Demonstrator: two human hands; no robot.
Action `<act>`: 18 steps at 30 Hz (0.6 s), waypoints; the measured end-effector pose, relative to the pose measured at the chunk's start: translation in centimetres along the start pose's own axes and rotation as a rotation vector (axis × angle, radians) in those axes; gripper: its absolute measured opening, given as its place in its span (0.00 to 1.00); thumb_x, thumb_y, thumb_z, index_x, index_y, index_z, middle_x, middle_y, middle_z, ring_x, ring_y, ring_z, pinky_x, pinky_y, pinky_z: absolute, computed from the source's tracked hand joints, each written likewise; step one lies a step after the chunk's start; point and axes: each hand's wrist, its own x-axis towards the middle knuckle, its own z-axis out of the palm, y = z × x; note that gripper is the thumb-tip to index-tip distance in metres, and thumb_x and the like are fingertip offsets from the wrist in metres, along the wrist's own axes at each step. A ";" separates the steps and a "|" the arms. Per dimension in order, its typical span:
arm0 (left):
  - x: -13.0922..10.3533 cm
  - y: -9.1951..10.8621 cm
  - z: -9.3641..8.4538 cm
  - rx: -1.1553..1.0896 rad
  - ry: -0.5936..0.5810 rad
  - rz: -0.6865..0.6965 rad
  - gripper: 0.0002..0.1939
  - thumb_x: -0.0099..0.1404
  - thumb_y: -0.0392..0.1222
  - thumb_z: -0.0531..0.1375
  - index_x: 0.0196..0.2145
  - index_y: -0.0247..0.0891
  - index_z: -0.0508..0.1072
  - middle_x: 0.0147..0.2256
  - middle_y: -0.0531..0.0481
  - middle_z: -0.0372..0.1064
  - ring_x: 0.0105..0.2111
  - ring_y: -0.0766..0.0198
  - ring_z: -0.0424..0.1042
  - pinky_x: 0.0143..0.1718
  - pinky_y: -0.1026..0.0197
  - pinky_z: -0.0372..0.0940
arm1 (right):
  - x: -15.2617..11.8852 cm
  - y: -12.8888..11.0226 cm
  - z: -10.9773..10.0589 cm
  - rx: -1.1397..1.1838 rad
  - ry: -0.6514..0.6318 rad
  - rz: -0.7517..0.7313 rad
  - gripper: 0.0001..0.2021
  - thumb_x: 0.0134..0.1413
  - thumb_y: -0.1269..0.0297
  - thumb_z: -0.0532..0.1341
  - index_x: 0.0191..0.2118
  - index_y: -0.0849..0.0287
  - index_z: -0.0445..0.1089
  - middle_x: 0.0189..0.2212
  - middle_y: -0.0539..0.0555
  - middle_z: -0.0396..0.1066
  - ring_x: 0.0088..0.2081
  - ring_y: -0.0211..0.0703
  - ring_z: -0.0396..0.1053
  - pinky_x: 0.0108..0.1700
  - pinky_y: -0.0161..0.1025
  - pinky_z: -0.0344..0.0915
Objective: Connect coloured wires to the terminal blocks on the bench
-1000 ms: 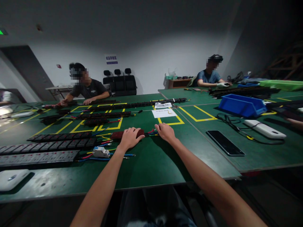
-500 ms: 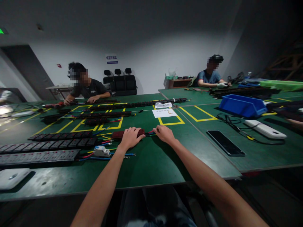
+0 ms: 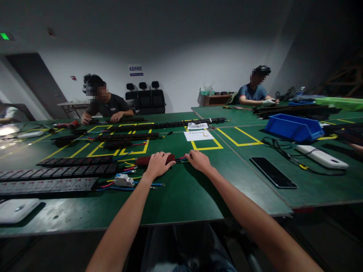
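My left hand (image 3: pixel 159 165) lies over a dark red oblong piece (image 3: pixel 142 161) on the table, its fingers wrapped across the top and hiding much of it. From the right end of that piece come thin coloured wires (image 3: pixel 181 159), red and blue among them. The fingers of my right hand (image 3: pixel 199 160) are closed on the ends of these wires, which they cover. Left of my hands lie black power strips (image 3: pixel 76 170) with wires at their right ends. A small white circuit breaker (image 3: pixel 124 180) sits among the wires by my left forearm.
A phone (image 3: pixel 273 172), a white power bank (image 3: pixel 321 156) with a black cable and a blue bin (image 3: pixel 295 127) are on the right. Printed paper (image 3: pixel 199 136) lies ahead. Another white device (image 3: pixel 18 210) is near left. Two people (image 3: pixel 109 105) work across the green table (image 3: pixel 181 206).
The view has shifted slightly, so the scene sits a little further right. Both my hands keep the same hold on the dark red piece and its wires.
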 end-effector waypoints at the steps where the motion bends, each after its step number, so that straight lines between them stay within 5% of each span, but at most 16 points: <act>1: 0.0 0.0 0.0 0.000 0.001 0.000 0.35 0.73 0.68 0.47 0.62 0.40 0.70 0.52 0.39 0.72 0.52 0.47 0.70 0.52 0.48 0.61 | 0.0 0.0 0.0 -0.003 -0.005 0.004 0.20 0.73 0.47 0.50 0.44 0.56 0.71 0.43 0.58 0.75 0.42 0.47 0.73 0.41 0.37 0.62; 18: 0.1 0.1 -0.3 -0.002 -0.021 -0.006 0.36 0.72 0.68 0.47 0.62 0.39 0.70 0.52 0.39 0.72 0.51 0.47 0.70 0.51 0.49 0.62 | 0.7 0.5 0.3 0.141 -0.040 0.075 0.21 0.72 0.46 0.49 0.43 0.56 0.72 0.42 0.58 0.77 0.43 0.48 0.74 0.37 0.36 0.57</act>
